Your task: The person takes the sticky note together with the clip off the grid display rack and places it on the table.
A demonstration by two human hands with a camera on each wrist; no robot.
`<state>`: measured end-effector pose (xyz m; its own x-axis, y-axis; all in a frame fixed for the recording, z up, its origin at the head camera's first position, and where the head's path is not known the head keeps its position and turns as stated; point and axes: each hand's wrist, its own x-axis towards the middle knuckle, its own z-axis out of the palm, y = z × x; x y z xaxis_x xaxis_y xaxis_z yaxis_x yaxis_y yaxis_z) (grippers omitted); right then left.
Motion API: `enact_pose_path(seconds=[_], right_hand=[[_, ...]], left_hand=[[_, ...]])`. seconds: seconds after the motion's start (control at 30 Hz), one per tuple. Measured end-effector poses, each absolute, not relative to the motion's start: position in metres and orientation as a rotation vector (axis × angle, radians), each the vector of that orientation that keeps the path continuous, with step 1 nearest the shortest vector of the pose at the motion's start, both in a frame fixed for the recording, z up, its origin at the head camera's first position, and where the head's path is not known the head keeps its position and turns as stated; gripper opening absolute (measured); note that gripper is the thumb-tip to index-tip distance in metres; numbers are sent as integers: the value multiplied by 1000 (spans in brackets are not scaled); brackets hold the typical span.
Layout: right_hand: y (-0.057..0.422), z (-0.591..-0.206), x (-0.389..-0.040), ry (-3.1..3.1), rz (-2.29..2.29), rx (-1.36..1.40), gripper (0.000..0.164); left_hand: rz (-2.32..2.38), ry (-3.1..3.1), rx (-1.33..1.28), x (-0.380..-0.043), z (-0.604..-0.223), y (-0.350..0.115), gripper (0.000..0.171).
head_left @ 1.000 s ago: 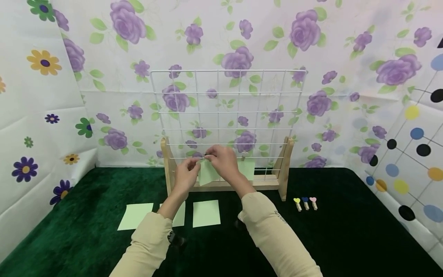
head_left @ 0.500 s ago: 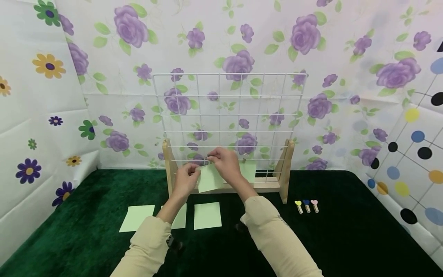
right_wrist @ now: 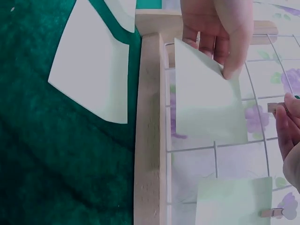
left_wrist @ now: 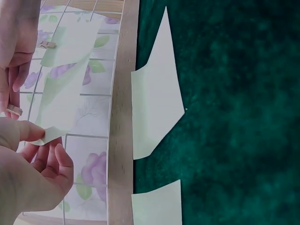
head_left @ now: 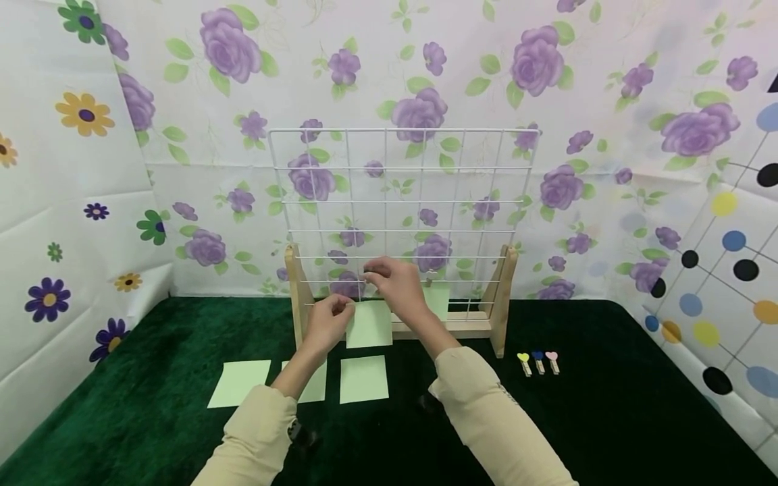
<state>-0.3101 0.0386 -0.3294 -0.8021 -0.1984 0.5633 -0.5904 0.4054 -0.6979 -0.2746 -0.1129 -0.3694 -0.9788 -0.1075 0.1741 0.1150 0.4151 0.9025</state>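
Observation:
My left hand [head_left: 328, 322] pinches a pale green paper sheet [head_left: 369, 325] by its upper left corner, in front of the wire grid rack [head_left: 421, 201]. In the right wrist view the thumb and fingers of that hand lie at the sheet's edge. Up and to the right, my right hand [head_left: 396, 285] holds a small wooden clothespin [right_wrist: 275, 107] near the grid wires, apart from the sheet. Beside it, a second green sheet [head_left: 436, 304] hangs on the grid under another clothespin [right_wrist: 272, 213].
Several green sheets lie on the dark green cloth [head_left: 583, 418], including a left one [head_left: 240, 383] and a front middle one [head_left: 363, 379]. Heart-topped clothespins, yellow [head_left: 525, 363], blue [head_left: 539, 362] and pink [head_left: 552, 362], lie right of the rack's wooden foot [head_left: 502, 304].
The held sheet has dropped lower and hangs straighter, its top edge now below the right hand's fingers. My left hand has come down slightly. The right hand stays near the same wires.

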Motion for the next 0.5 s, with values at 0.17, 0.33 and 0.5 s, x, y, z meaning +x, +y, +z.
enact_pose_path(seconds=[0.17,0.33,0.5], right_hand=[[47,-329,-305,-2219,1492,667,22],[57,-332,-301,-2290,1493,692,23],[72,-337,-301,-2394,1522,715,24]], left_hand=[[-1612,-2470,-36,-271,-369,-114,18],[-1638,-2484,-52,-265,-370,-118,19],[-1731,-2493,-19,-258,-372,-121,17]])
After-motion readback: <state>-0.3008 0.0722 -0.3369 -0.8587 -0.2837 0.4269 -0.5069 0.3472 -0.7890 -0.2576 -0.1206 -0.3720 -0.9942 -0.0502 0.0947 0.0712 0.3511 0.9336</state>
